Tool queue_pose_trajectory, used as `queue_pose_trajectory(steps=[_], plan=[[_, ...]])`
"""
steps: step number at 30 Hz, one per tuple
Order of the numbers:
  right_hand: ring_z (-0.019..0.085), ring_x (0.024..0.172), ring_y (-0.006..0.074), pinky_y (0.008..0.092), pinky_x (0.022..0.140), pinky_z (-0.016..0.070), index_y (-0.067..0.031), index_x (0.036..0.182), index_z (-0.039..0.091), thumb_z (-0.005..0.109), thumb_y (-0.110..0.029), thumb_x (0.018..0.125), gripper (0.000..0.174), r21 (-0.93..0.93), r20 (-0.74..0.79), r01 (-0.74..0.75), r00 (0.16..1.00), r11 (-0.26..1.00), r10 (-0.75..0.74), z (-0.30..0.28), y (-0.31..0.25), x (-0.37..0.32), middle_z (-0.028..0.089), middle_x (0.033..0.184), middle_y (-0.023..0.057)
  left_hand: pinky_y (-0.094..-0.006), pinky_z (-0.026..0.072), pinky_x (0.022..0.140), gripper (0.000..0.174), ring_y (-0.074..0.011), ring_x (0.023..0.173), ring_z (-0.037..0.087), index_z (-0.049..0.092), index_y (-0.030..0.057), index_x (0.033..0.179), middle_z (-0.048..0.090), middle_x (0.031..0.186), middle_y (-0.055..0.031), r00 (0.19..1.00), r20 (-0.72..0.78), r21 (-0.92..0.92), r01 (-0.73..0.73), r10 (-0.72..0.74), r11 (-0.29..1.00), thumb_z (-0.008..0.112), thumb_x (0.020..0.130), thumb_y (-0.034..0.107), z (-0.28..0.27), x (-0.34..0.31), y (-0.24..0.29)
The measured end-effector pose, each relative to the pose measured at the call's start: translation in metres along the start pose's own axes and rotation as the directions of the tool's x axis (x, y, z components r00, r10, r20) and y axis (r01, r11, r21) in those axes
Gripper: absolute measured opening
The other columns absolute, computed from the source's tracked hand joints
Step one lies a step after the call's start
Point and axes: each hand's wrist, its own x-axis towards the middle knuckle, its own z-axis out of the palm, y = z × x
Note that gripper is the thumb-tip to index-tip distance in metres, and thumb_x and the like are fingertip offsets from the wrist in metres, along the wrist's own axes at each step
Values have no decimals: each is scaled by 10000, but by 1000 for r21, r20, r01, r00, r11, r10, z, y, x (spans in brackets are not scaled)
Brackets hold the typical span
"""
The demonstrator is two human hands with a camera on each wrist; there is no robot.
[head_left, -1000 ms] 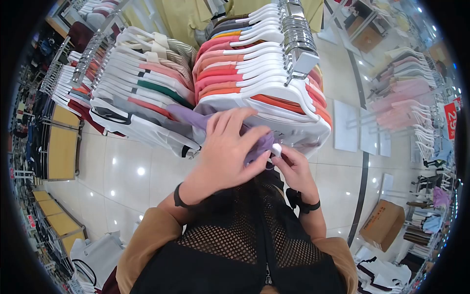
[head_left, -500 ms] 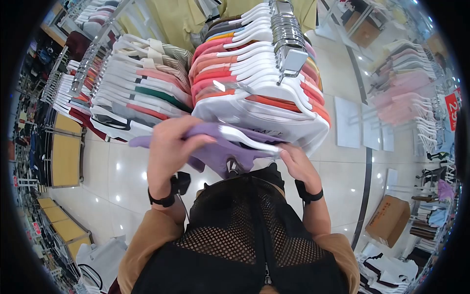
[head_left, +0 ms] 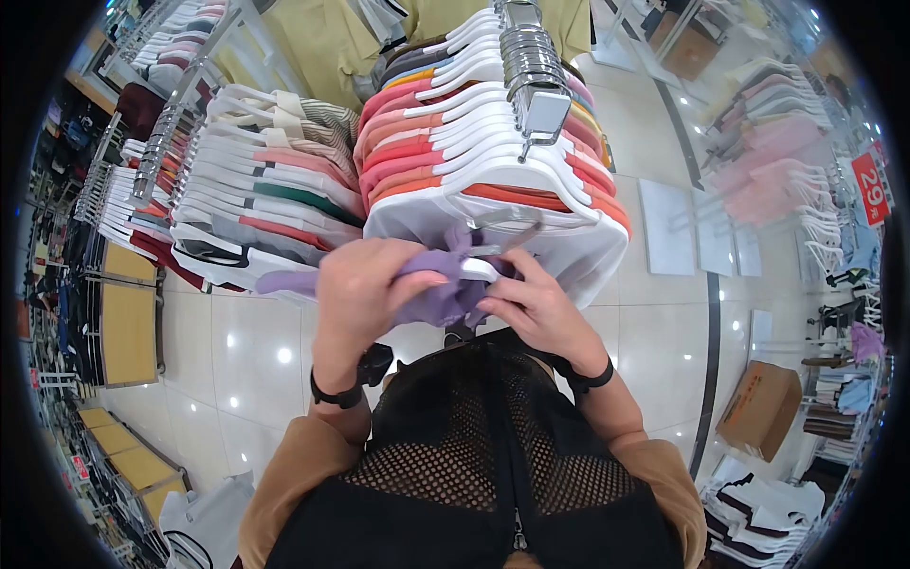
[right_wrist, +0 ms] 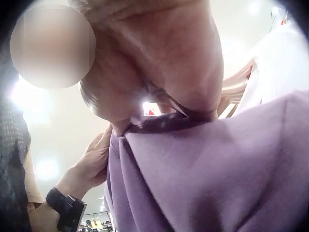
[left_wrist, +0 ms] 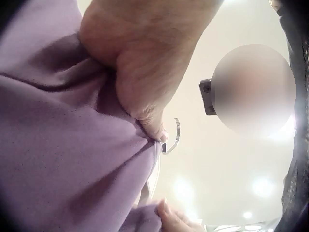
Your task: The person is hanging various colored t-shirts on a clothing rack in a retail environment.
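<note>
A purple shirt (head_left: 431, 284) is bunched between both hands, its folds filling much of both wrist views. On its left part, my left hand (head_left: 360, 294) grips the fabric with the thumb on top. My right hand (head_left: 540, 308) pinches the cloth on the other side, near the neckline. Between the hands a short stretch of a white hanger (head_left: 480, 270) shows, the rest of it covered by the shirt. The hanger's metal hook (left_wrist: 177, 135) sticks up past the left thumb in the left wrist view.
Right in front hangs a rack of shirts on white hangers, the nearest a white shirt (head_left: 408, 213). More hanging shirts (head_left: 275, 204) stand to the left. A cardboard box (head_left: 758, 410) sits on the tiled floor at the right, below a red price sign (head_left: 870, 190).
The right hand has moved left, closer to the left hand, and the shirt has bunched up. Much of the hanger bar, bare half a second ago, is now covered by purple cloth.
</note>
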Motion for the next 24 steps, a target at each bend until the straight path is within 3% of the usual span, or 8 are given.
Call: queue_pose_trajectory(steps=[4, 9, 13, 15, 17, 20, 22, 24], plan=[[604, 846, 256, 364, 738, 493, -14, 918, 712, 795, -140, 883, 155, 39, -77, -6, 997, 999, 9, 3, -3, -5, 611, 987, 95, -388, 500, 610, 271, -291, 682, 661, 712, 50, 875, 685, 773, -92, 1000, -7, -69, 4, -4, 998, 776, 848, 311, 17, -8, -10], [583, 820, 220, 337, 711, 476, -7, 897, 716, 816, -109, 861, 148, 23, -100, -11, 995, 1000, 13, -9, -6, -11, 602, 956, 85, -404, 484, 589, 222, -311, 666, 642, 699, 41, 859, 655, 731, -98, 995, -98, -32, -22, 19, 999, 739, 901, 256, 32, -32, -46], [577, 822, 211, 327, 706, 467, 3, 874, 716, 825, -105, 852, 155, 26, -129, 1, 992, 1000, 3, -17, -8, -16, 602, 947, 87, -397, 467, 580, 226, -315, 620, 593, 675, 48, 835, 625, 697, -97, 975, -212, 162, 100, -64, 982, 744, 895, 254, 32, -33, -64], [578, 822, 213, 332, 709, 468, 5, 869, 716, 826, -104, 850, 157, 31, -143, -8, 990, 999, 13, -19, -12, -16, 607, 945, 86, -371, 452, 579, 256, -297, 607, 583, 674, 65, 856, 608, 679, -80, 960, -214, 148, -151, 181, 977, 773, 870, 300, 26, -24, -60], [579, 822, 214, 336, 712, 469, 6, 864, 716, 828, -104, 848, 158, 38, -149, -14, 989, 999, 19, -21, -13, -16, 613, 942, 85, -353, 442, 583, 342, -268, 607, 587, 659, 82, 859, 598, 671, -53, 972, -139, 122, -173, 189, 977, 826, 793, 373, 24, -21, -47], [595, 881, 217, 333, 763, 490, -8, 857, 723, 837, -99, 838, 147, 6, -110, -37, 993, 999, 37, -25, -7, -17, 613, 1007, 97, -352, 432, 559, 400, -249, 590, 579, 633, 92, 788, 584, 651, -36, 994, -38, 84, -103, 106, 991, 859, 712, 414, 28, -26, -43], [627, 997, 241, 345, 838, 510, -18, 924, 706, 840, -91, 828, 181, 0, -212, 86, 974, 996, -84, -26, -2, -18, 620, 1142, 134, -350, 422, 536, 428, -234, 573, 571, 608, 99, 725, 572, 631, -24, 994, -73, 169, -63, 76, 984, 874, 668, 430, 29, -26, -45], [626, 1062, 264, 360, 869, 513, -22, 967, 688, 841, -88, 823, 221, -81, -287, 17, 957, 997, -40, -29, -2, -20, 603, 1220, 155, -349, 417, 527, 422, -232, 564, 564, 607, 101, 711, 565, 623, -25, 992, -106, 156, -49, 66, 986, 874, 673, 426, 28, -27, -47]])
